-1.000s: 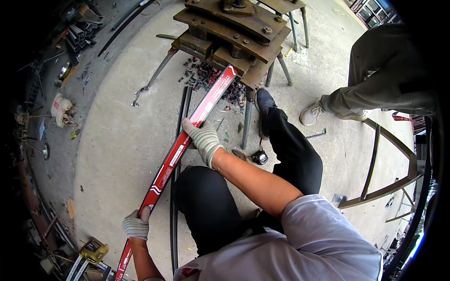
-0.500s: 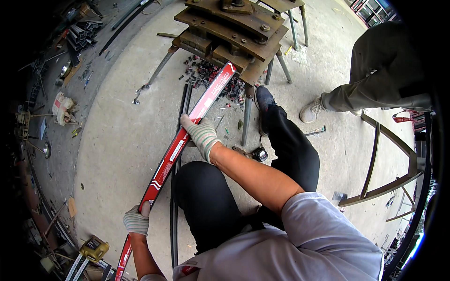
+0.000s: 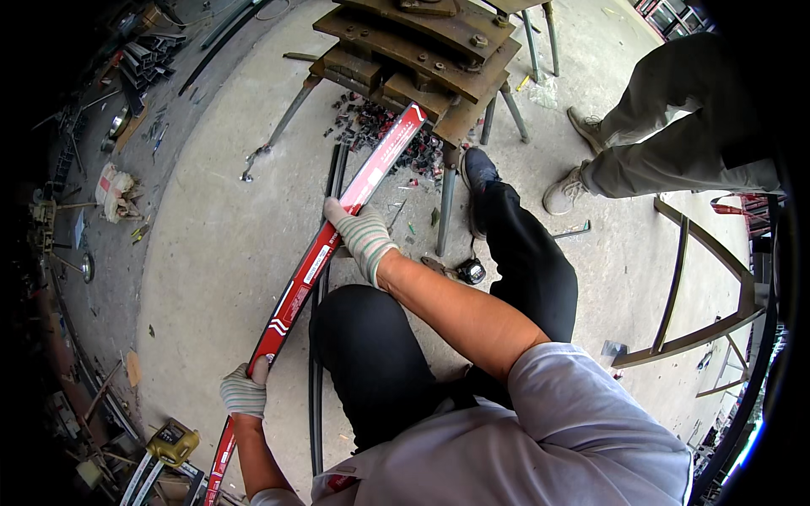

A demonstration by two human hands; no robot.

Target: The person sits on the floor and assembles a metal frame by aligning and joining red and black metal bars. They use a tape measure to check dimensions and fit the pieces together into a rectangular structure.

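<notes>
Presently, the left hand [image 3: 243, 394] and right hand [image 3: 364, 240] have fingers clamped on the long red strip [image 3: 315, 268], its far end by the steel stand [image 3: 451, 74], contact indeterminable; scraps [image 3: 358, 129] below suggest some cutting is done, while this strip appears unfinished.

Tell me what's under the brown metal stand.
Small black and red scraps on the concrete floor. Its plates hide whatever is farther back, and the red strip blocks part.
</notes>
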